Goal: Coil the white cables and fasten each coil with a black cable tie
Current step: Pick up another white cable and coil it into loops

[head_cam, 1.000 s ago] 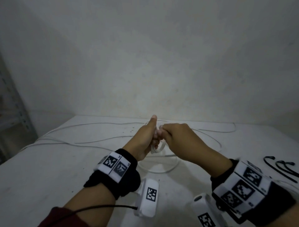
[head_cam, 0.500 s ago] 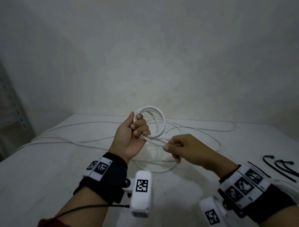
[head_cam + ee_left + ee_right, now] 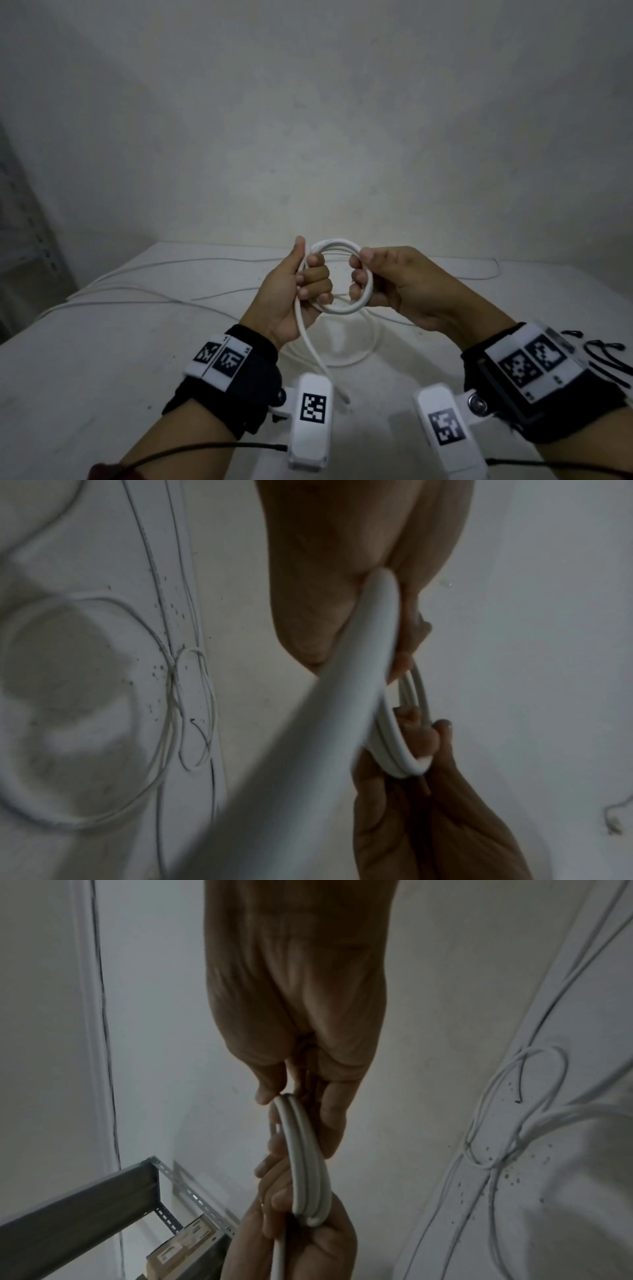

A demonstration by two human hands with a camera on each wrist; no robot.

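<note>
A small coil of white cable (image 3: 342, 310) (image 3: 306, 1172) (image 3: 394, 745) is held upright above the table between both hands. My left hand (image 3: 301, 291) grips its left side with curled fingers, thumb pointing up. My right hand (image 3: 380, 284) grips the right side, fingers curled through the loop. A loose tail of the same cable (image 3: 315, 356) (image 3: 325, 723) hangs from the left hand toward me. Black cable ties (image 3: 603, 356) lie on the table at the right edge.
More white cables (image 3: 144, 291) (image 3: 507, 1123) trail across the white table (image 3: 85, 377), with a loose loop (image 3: 363, 356) lying under the hands. A wall stands behind the table. A metal shelf rack (image 3: 103, 1199) stands at the left.
The hands came together a second ago, parted with the left lifting the coil, and now the right hand has come back up and taken hold of the coil's right side.
</note>
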